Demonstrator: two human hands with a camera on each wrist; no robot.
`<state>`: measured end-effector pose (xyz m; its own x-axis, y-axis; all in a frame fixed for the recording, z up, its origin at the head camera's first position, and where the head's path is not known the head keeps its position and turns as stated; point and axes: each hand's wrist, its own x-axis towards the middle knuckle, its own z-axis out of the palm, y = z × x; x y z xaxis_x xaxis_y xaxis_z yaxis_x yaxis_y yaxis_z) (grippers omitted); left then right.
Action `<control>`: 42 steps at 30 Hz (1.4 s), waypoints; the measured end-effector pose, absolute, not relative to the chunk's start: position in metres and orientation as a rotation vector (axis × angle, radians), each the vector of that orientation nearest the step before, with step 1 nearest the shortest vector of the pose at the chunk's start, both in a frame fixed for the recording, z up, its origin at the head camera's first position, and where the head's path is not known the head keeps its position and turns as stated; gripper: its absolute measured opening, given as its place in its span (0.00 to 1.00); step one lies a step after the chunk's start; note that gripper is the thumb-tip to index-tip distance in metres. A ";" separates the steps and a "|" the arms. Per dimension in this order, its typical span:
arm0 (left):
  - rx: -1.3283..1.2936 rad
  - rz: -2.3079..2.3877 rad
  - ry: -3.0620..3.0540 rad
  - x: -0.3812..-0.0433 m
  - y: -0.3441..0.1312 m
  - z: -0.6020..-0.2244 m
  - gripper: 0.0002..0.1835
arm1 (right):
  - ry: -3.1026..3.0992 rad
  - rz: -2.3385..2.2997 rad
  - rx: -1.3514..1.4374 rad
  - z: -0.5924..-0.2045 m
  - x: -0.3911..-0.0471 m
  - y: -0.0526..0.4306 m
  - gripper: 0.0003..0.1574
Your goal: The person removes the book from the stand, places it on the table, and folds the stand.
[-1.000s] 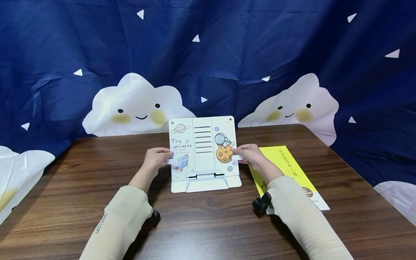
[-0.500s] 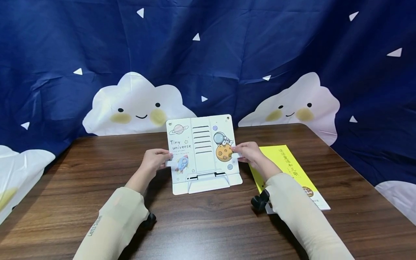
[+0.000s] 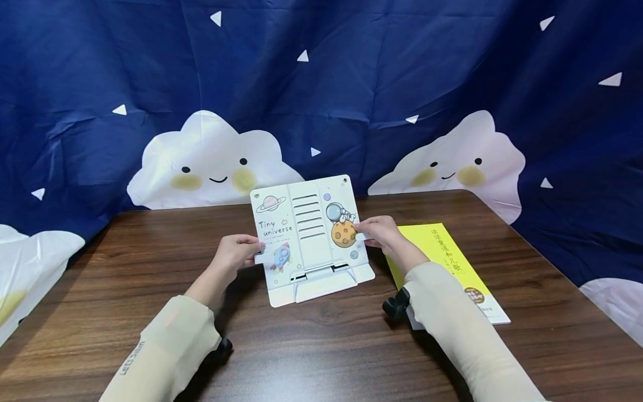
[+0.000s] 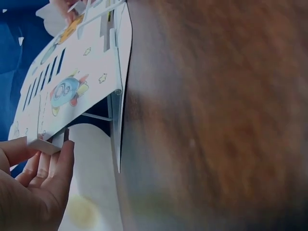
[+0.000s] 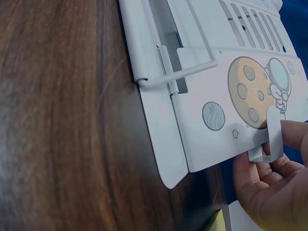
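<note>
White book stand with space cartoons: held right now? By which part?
Yes. The white book stand is held by both hands: left hand pinches its left side clip, right hand pinches its right side clip.

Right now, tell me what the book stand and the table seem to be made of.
Book stand: probably thin painted sheet metal, possibly plastic; smooth white printed finish, punched slots, thin flat edges, wire page holder.
Table: dark wood or wood-look laminate; visible grain, slight sheen.

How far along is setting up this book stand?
Done: the book stand is propped open on the table. In hand: the left hand and right hand each pinch a white side clip and turn the stand askew. Left: the yellow book lies flat beside it, not yet on the stand.
</note>
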<state>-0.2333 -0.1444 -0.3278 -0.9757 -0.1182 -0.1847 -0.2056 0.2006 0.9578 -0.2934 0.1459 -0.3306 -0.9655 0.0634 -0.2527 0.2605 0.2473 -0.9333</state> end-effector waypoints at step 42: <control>-0.175 2.036 2.150 -0.193 -0.142 -0.324 0.03 | 2.498 -1.755 0.337 -0.335 -0.318 0.123 0.12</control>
<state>-0.1925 -0.1422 -0.3239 -0.9778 0.0348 -0.2064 -0.2042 0.0582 0.9772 -0.3178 0.1227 -0.3352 -0.9734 0.1380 -0.1827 0.2187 0.3237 -0.9205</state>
